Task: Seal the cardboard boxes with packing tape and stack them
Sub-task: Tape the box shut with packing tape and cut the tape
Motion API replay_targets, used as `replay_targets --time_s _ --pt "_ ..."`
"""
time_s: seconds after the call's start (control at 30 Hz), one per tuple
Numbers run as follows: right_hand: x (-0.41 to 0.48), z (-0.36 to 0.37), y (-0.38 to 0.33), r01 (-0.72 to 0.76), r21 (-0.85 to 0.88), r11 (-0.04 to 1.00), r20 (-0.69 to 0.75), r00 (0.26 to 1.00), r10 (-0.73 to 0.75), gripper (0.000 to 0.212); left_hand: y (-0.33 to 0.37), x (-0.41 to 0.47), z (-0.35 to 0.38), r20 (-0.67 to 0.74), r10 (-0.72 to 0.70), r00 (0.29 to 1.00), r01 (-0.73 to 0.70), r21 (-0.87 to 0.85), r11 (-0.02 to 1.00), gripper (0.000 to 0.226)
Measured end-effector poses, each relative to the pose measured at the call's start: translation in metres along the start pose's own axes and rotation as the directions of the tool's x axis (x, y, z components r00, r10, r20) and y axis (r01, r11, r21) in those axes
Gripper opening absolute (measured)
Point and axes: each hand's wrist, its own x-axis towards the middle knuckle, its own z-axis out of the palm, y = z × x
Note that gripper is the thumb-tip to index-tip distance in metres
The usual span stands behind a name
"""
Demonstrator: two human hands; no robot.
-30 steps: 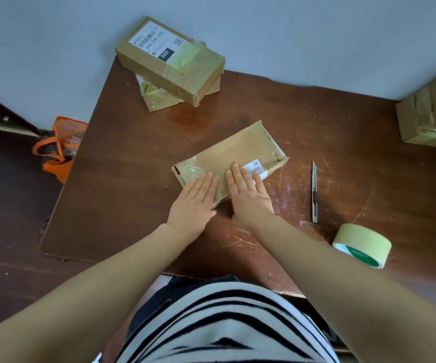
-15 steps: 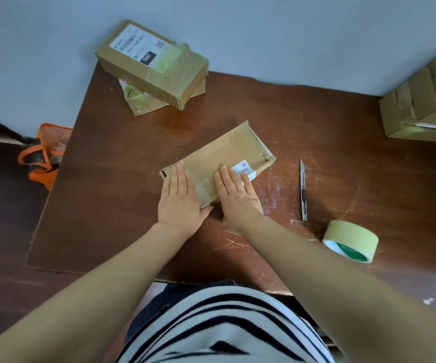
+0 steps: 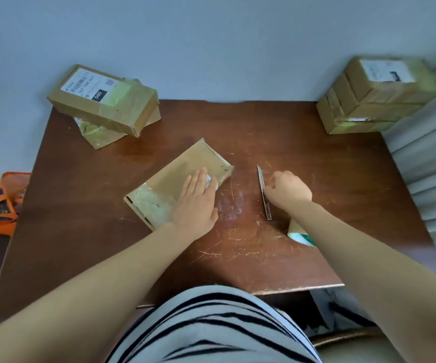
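A flat cardboard box (image 3: 185, 166) lies at an angle in the middle of the brown table (image 3: 80, 221), with clear tape over its near-left end. My left hand (image 3: 198, 205) rests flat on the box's near side, covering part of its white label. My right hand (image 3: 288, 189) is to the right of the box, its fingers curled onto the middle of a slim utility knife (image 3: 267, 209) that lies on the table. The pale green tape roll (image 3: 299, 231) sits just behind the knife, mostly hidden under my right forearm.
Two taped boxes (image 3: 101, 100) are stacked at the table's back left corner. A taller stack of taped boxes (image 3: 373, 100) stands at the back right corner. An orange bag (image 3: 2, 203) lies on the floor to the left. A wall runs behind the table.
My right hand left the box and moved right to the knife. My left hand slid to the right along the box top. The view shifted, showing more of the right stack.
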Motion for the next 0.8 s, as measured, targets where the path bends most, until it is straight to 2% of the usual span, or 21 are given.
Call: replay_targets --time_s 0.07,0.13,0.27,0.37,0.5,0.6,0.67,0.73,0.8 --pt "-0.004 -0.010 0.023 -0.094 -0.214 0.972 0.164 0.978 0.130 0.038 0.010 0.007 -0.005 -0.006 0.037 0.999 -0.038 -0.043 0.998 0.066" --pt "-0.011 -0.013 0.036 -0.118 -0.305 0.945 0.297 0.931 0.212 0.049 0.021 0.014 -0.009 -0.004 0.069 0.998 -0.069 -0.069 0.995 0.062" --pt "-0.015 -0.005 0.040 -0.061 -0.266 0.962 0.388 0.907 0.165 0.051 0.039 0.021 -0.013 0.033 0.117 0.993 -0.111 -0.140 0.984 0.054" --pt "-0.018 -0.003 0.038 0.038 -0.302 0.953 0.437 0.894 0.103 0.044 0.043 0.021 -0.015 0.042 0.113 0.993 -0.104 -0.164 0.981 0.053" --pt "-0.019 -0.021 0.029 0.086 -0.334 0.939 0.505 0.857 0.101 0.039 0.039 0.021 -0.023 0.014 0.092 0.996 -0.088 -0.175 0.981 0.049" --pt "-0.020 -0.032 0.024 0.086 -0.334 0.939 0.627 0.764 0.153 0.018 0.037 0.020 -0.030 0.022 0.061 0.998 -0.056 -0.193 0.980 0.048" --pt "-0.020 -0.032 0.025 0.065 -0.370 0.927 0.673 0.706 0.220 0.019 0.037 0.019 -0.032 0.031 0.028 0.999 -0.021 -0.219 0.976 0.048" --pt "-0.020 -0.030 0.026 0.055 -0.403 0.913 0.676 0.690 0.257 0.014 0.037 0.018 -0.032 0.045 0.012 0.999 -0.001 -0.235 0.972 0.048" --pt "-0.021 -0.028 0.027 0.038 -0.407 0.913 0.656 0.708 0.263 0.018 0.036 0.018 -0.031 0.067 0.004 0.998 0.013 -0.245 0.969 0.048"
